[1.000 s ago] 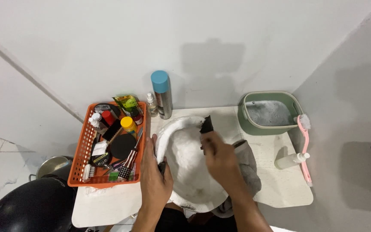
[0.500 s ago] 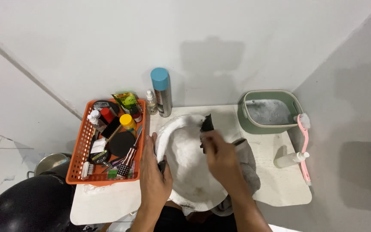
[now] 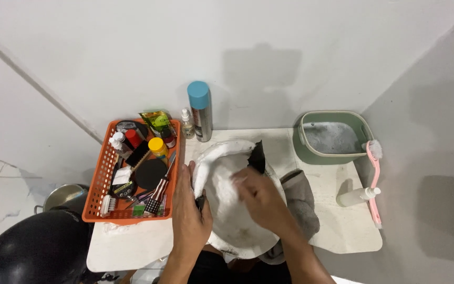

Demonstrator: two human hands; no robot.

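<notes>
The left hand (image 3: 190, 218) keeps its grip closed on the near left edge of a white, sole-up shoe (image 3: 232, 202), fingers wrapped around the rim. The right hand (image 3: 261, 202) is blurred on the sole; its fingers curl around something white I cannot make out, so the state of its grip cannot be told. Against the picture a second ago, the right hand sits lower on the sole, leaving the black tongue-like piece (image 3: 257, 156) at the shoe's far end exposed. The shoe lies mid-tabletop (image 3: 342, 231), a pale, stone-like slab, partly over a soft grey cloth (image 3: 303, 202). To the left stands an orange plastic latticed basket (image 3: 98, 186) packed with small bottles and brushes. Behind it rises a metallic spray can with a blue cap (image 3: 200, 110). Far right sits a green tub of foamy water (image 3: 332, 138), with a pink-handled brush (image 3: 374, 184) and a white bottle (image 3: 357, 196).
</notes>
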